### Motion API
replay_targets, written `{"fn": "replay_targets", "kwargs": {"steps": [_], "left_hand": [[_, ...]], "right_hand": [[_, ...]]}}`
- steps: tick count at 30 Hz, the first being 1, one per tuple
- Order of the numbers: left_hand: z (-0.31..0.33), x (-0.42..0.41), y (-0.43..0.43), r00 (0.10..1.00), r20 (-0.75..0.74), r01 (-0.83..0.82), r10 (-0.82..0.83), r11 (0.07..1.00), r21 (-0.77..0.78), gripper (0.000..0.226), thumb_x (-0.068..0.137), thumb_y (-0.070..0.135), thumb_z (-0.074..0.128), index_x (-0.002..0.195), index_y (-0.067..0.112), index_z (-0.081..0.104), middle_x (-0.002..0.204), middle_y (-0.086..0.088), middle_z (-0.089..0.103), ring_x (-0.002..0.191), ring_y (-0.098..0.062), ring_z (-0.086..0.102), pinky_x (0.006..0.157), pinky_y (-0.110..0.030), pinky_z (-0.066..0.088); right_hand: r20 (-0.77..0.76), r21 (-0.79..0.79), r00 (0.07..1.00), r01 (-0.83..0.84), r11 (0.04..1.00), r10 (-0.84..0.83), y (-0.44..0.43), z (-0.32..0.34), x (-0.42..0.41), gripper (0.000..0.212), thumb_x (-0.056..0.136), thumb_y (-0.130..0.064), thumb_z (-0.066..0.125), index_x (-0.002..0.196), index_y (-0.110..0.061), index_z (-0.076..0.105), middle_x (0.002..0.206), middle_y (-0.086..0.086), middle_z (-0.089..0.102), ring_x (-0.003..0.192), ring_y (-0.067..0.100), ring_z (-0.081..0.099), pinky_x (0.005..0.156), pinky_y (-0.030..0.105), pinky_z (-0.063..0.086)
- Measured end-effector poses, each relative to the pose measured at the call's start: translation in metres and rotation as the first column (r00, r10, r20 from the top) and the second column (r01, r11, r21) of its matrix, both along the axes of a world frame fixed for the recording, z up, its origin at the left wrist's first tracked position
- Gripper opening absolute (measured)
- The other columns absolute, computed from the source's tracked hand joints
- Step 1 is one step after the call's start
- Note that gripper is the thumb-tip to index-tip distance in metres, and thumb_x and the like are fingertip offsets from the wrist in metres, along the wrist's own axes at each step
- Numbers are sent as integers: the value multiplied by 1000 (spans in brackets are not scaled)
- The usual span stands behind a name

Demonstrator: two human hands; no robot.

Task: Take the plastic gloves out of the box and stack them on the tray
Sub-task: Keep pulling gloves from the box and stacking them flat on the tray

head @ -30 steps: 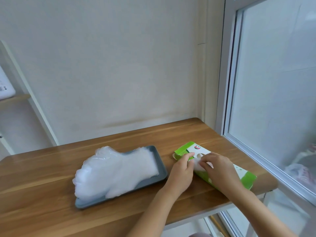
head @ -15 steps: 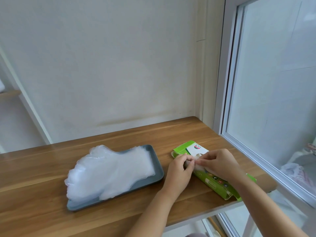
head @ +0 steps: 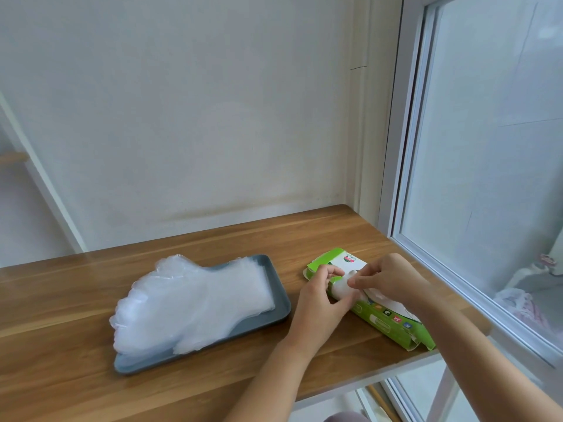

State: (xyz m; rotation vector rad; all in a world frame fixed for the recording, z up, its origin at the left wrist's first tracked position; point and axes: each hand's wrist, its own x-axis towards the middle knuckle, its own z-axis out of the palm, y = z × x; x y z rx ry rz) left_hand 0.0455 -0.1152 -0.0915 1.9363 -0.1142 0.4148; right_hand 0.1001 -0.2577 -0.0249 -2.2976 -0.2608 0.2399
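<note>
**Near the tabletop's right edge: both hands on the box**

Near the right edge of the tabletop [head: 61,376] lies the green box [head: 393,321], running slantwise toward the front right corner. Left hand [head: 320,303] has its fingers and thumb curled round the box's far end, gripping it. Right hand [head: 393,277] reaches over the top, thumb and fingertips pinching a white glove [head: 342,289] that bulges out of the opening. Just left of the box, not touching it, sits the grey tray [head: 278,292] with a pile [head: 189,303] of clear gloves on it. The pile's finger ends spill over the tray's left rim. A window [head: 487,147] runs along the tabletop's right edge.
</note>
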Motion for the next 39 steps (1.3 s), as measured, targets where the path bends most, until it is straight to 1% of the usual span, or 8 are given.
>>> {"fn": "replay_targets", "kwargs": {"steps": [4,9,15,21,25,31,36,39], "left_hand": [[-1,2,0,996,39,-90,86,990,109,19,83,24,74,98,23,63,96,14,63,90,2,58,77,-18,48],[-3,6,2,991,61,-129,120,979,160,1,86,19,71,85,18,71,118,6,63,109,-2,56,96,-24,45],[-1,0,0,992,99,-109,82,943,315,8,85,9,64,79,9,59,116,0,62,104,0,51,80,4,30],[-1,-2,-6,999,38,0,-16,925,381,6,83,15,58,88,17,54,103,8,55,95,-4,54,82,-14,40],[3,-5,-7,998,7,63,-70,930,363,9,87,22,56,94,26,51,102,10,55,97,-3,51,85,-18,40],[3,-5,-5,997,-12,82,-82,950,303,14,87,28,64,81,25,50,104,5,61,107,-4,52,89,-16,36],[0,-3,-5,995,-47,102,-91,937,334,17,88,36,64,91,25,51,124,4,56,137,-5,32,92,-20,32],[-2,-3,-7,996,-54,92,-77,909,406,29,91,40,60,114,23,55,134,5,49,135,-7,31,99,-18,25]], "right_hand": [[-39,-82,999,-34,996,31,7,5,5,25,71,-38,81,82,-17,73,80,-4,65,72,5,54,56,20,38],[-41,-140,996,-82,987,77,5,14,11,11,82,-29,74,84,-18,73,75,-3,65,66,7,54,55,19,37],[143,-299,990,38,953,6,12,2,23,22,90,-17,57,83,2,65,89,16,67,66,16,48,53,25,35],[56,-618,981,-110,779,183,26,14,20,29,87,-9,47,58,-9,43,56,3,47,47,15,41,45,21,32],[-70,-639,950,-276,718,303,35,28,24,20,89,-14,52,78,-4,66,69,5,66,58,12,55,51,17,40],[59,-790,944,-154,593,323,47,29,20,28,87,-7,58,62,-11,45,74,3,57,68,17,51,60,25,43],[226,-515,973,82,853,43,18,39,44,5,80,-1,66,80,4,66,70,7,65,70,24,65,64,31,56],[189,-215,978,127,968,-87,2,31,47,41,93,-27,56,63,0,63,59,11,68,48,19,63,65,29,58]]}}
